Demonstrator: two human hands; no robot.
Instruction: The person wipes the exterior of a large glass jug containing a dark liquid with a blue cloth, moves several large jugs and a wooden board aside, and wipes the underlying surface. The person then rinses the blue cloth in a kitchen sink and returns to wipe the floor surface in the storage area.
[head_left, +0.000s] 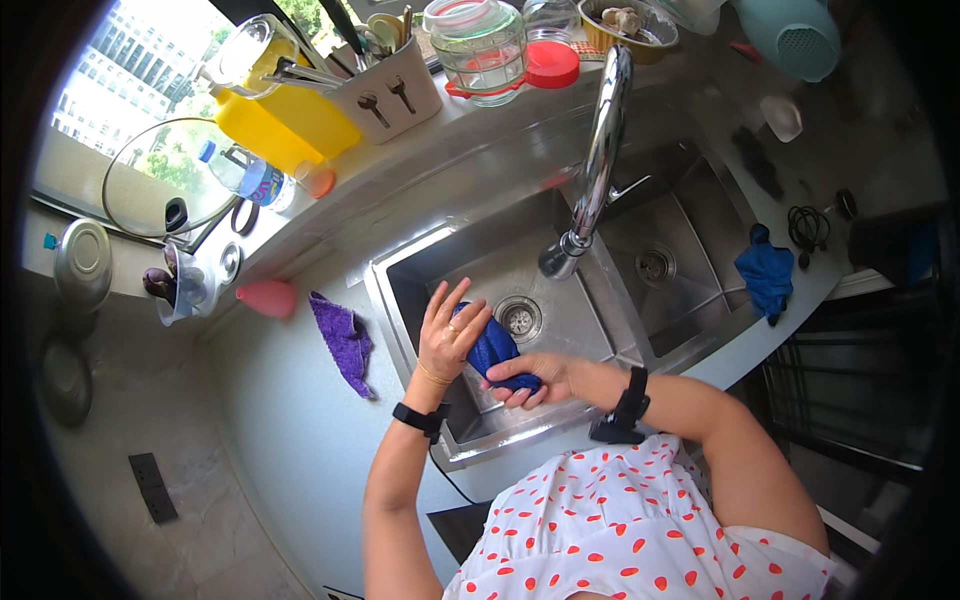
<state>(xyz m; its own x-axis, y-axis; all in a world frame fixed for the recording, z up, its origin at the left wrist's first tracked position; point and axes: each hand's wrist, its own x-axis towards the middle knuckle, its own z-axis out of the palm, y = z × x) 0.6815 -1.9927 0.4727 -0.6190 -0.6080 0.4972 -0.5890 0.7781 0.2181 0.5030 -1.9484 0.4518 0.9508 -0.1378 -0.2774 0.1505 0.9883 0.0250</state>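
Observation:
Over the left basin of a steel double sink (389, 300), my right hand (538, 379) grips the lower end of a bunched blue cloth (491, 346). My left hand (450, 330) lies against the cloth's upper left side with its fingers stretched out; whether it holds the cloth cannot be told. The basin's drain (518, 319) shows just beyond the cloth. Above the divider between the basins stands a chrome faucet (600, 150); no water is seen running from it. A purple cloth (343, 343) lies on the counter left of the sink.
A second blue cloth (765, 271) lies at the sink's right edge, near a coiled black cable (808, 227). Along the window ledge stand a utensil holder (394, 94), a glass jar (478, 56), a yellow container (262, 131) and a plastic bottle (251, 178). A pink object (268, 298) rests on the counter.

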